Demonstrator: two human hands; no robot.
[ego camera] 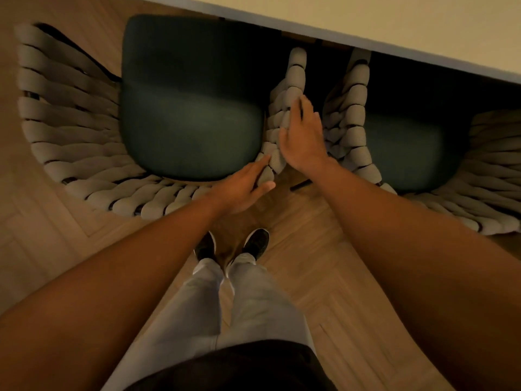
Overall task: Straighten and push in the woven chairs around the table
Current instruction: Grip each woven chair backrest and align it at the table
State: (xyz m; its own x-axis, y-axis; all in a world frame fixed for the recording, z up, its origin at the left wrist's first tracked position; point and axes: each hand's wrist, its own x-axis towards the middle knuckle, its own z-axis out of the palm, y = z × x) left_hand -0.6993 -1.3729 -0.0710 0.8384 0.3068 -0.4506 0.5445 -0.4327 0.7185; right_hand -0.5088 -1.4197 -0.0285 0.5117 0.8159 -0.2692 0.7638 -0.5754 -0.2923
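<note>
- Grey woven rope forms the curved back of the left chair (84, 142), which fills the upper left of the frame; its dark green seat cushion (191, 108) runs partly under the table (394, 21), so I cannot see the front of the seat.
- My left hand (242, 190) sits at centre frame on the rear right corner of that chair's woven rim, fingers on the inner side and thumb on the outer, pinching the weave.
- My right hand (304, 136) lies just above and right of it, on the same chair's right armrest; the fingers wrap over the rope, though their tips are hidden behind the weave.
- The right chair (423, 153) stands just beside, in the upper right; the frame edge cuts it off and shadow under the table swallows its front.
- My shoes (255, 244) stand on the wooden floor (324, 263) at lower centre.
</note>
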